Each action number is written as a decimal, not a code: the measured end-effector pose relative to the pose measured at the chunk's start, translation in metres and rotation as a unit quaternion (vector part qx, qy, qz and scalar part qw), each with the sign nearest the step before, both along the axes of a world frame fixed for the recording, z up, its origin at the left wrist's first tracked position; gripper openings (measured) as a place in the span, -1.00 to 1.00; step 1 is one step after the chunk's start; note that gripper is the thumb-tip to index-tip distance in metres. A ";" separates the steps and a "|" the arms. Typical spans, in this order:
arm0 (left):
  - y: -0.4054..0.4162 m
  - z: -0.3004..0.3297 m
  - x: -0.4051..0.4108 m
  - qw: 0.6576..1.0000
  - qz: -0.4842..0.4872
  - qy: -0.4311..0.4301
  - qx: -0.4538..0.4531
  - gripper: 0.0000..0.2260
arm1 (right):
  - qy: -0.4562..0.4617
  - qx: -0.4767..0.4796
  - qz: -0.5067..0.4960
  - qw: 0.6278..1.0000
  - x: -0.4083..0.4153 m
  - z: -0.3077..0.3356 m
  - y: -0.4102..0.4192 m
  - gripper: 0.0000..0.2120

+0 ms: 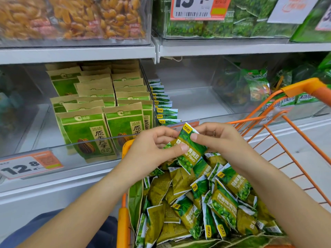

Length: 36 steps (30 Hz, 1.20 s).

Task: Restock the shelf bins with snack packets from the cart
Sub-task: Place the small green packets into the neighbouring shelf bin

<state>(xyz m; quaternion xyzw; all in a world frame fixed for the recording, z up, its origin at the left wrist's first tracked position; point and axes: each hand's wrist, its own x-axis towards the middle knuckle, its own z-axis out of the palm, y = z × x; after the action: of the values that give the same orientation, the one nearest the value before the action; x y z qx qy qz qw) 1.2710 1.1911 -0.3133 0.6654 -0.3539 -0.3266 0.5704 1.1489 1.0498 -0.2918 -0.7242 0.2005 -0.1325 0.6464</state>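
Head view, hands: the left hand (152, 149) and the right hand (220, 138) both pinch one green pea packet (186, 149) between thumb and fingers, above the near-left corner of the orange cart (304, 90).
Head view, stock: loose packets (211, 201) of the same kind lie heaped in the cart, near the person.
Head view, target: a row of matching packets (163, 102) stands on edge at the left wall of the mostly bare clear bin (197, 102) just beyond the hands.
Step in hand: likely squaring the packet up; best to turn it upright, logo end up and face matching the row, then slide it in against the nearest standing packet so the row stays tight.
Writing, held packet: Chinese characters and "Flavor"; cart packets read "Peas Garlic".
Writing, left bin: brown-and-green seed bags (86, 133) with Chinese lettering.
Writing, price tags: "12.8" (26, 166) near left; a partly cut-off "15" (197, 8) far above.
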 end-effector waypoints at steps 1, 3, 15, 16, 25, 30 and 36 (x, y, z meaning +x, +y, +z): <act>0.000 0.001 -0.001 0.999 0.004 -0.030 0.011 -0.68 | -0.007 0.004 -0.011 1.000 0.001 -0.002 0.000 -0.93; 0.000 0.001 -0.004 0.996 0.014 -0.086 0.022 -0.74 | -0.013 -0.001 -0.028 1.000 0.002 -0.004 0.000 -0.95; -0.002 -0.002 -0.007 0.998 0.047 0.030 -0.024 -0.87 | 0.075 -0.054 0.059 0.994 -0.003 0.000 -0.006 -0.75; 0.000 -0.003 -0.006 0.998 0.046 -0.023 -0.022 -0.90 | 0.083 -0.066 0.066 0.992 -0.004 0.000 -0.006 -0.76; 0.007 -0.018 0.045 0.796 0.028 -0.603 0.049 -0.74 | 0.104 -0.370 -0.032 0.923 0.048 0.027 -0.052 -0.87; 0.009 -0.019 0.041 0.803 0.015 -0.593 0.054 -0.72 | 0.275 -0.299 0.113 0.907 0.100 0.027 -0.074 -0.85; 0.011 -0.021 0.046 0.801 0.004 -0.595 0.075 -0.70 | 0.389 -0.244 0.162 0.874 0.119 -0.004 -0.080 -0.85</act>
<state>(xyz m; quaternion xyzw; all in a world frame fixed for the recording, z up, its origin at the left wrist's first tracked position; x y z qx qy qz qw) 1.3170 1.2019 -0.3341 0.7709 -0.5953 0.1102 0.1980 1.2676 0.9701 -0.2959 -0.8742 0.2771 0.2215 0.3317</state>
